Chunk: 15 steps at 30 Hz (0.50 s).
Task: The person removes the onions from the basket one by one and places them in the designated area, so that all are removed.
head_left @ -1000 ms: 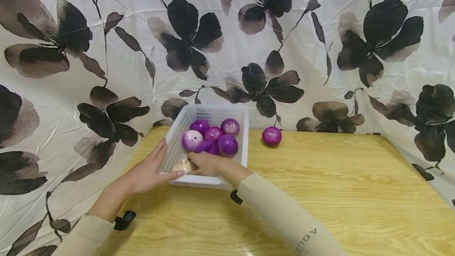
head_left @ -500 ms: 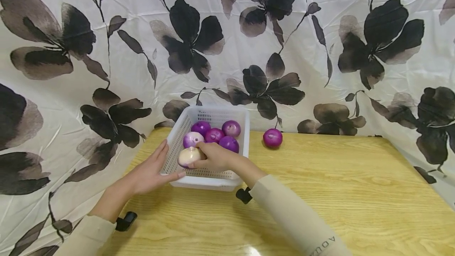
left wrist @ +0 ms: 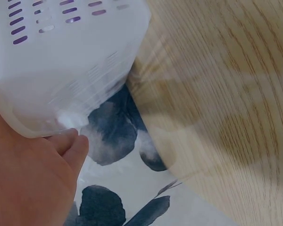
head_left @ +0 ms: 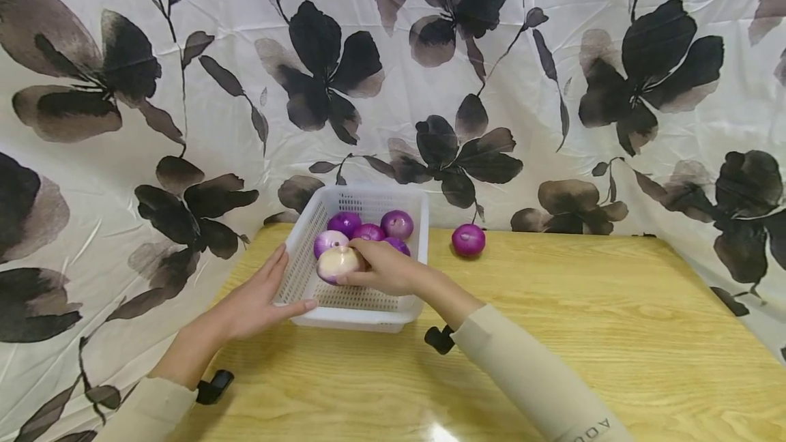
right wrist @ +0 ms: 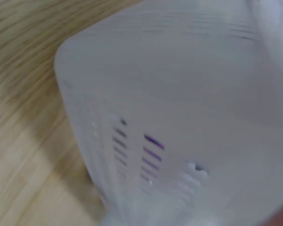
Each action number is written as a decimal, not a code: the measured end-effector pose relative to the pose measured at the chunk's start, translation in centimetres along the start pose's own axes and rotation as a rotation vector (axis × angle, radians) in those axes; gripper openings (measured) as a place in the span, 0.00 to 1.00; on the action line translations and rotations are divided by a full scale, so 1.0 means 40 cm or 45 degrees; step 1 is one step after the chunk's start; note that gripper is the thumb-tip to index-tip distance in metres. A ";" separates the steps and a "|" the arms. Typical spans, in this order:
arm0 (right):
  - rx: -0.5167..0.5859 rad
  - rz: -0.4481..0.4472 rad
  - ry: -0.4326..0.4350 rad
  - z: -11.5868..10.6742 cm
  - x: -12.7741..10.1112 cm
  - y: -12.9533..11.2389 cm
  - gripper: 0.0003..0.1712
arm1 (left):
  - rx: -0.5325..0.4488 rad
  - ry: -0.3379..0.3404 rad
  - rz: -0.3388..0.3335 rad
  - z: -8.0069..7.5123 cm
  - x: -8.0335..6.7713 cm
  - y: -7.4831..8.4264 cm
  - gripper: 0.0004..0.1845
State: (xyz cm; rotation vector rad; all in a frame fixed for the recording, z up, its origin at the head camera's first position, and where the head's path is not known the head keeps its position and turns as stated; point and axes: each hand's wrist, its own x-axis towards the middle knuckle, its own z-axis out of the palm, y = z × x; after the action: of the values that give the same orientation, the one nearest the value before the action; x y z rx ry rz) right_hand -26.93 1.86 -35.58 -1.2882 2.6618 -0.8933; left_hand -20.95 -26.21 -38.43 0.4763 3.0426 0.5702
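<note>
My right hand (head_left: 389, 269) grips a red onion (head_left: 339, 264) by its right side, inside the white plastic basket (head_left: 352, 317). The onion's pale cream end faces up and left, with purple showing underneath. Just behind it, several purple onions (head_left: 396, 224) lie in the far part of the basket, some partly hidden by the hand. My left hand (head_left: 250, 302) rests at the basket's near left corner, fingers straight along the outer side and thumb on the near rim. In the left wrist view, that hand's fingertips (left wrist: 78, 147) touch the basket wall. The right wrist view shows mainly the basket's slotted wall (right wrist: 179, 94).
One purple onion (head_left: 469, 241) sits on the wooden table (head_left: 583, 319), right of the basket. A floral cloth (head_left: 393, 101) hangs behind the table and along its left and right sides.
The right hand has lifted the pale-ended onion from the basket's near left part and shifted it slightly right and back. The left hand stays at the corner.
</note>
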 end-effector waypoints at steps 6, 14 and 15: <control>0.001 -0.023 0.057 -0.020 -0.027 0.001 0.23 | 0.008 0.002 0.003 0.003 -0.003 0.001 0.64; 0.010 -0.056 0.067 -0.051 -0.053 0.002 0.31 | 0.006 0.003 0.000 0.004 0.000 -0.003 0.65; 0.026 -0.052 0.066 -0.054 -0.057 0.003 0.32 | 0.004 0.001 -0.003 0.005 0.000 -0.004 0.65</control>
State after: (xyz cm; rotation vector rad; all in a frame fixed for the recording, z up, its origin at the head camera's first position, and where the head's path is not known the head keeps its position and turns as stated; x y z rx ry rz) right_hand -26.15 4.60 -34.30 -1.3379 2.6666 -0.9697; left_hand -20.98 -26.27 -38.68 0.4729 3.0448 0.5654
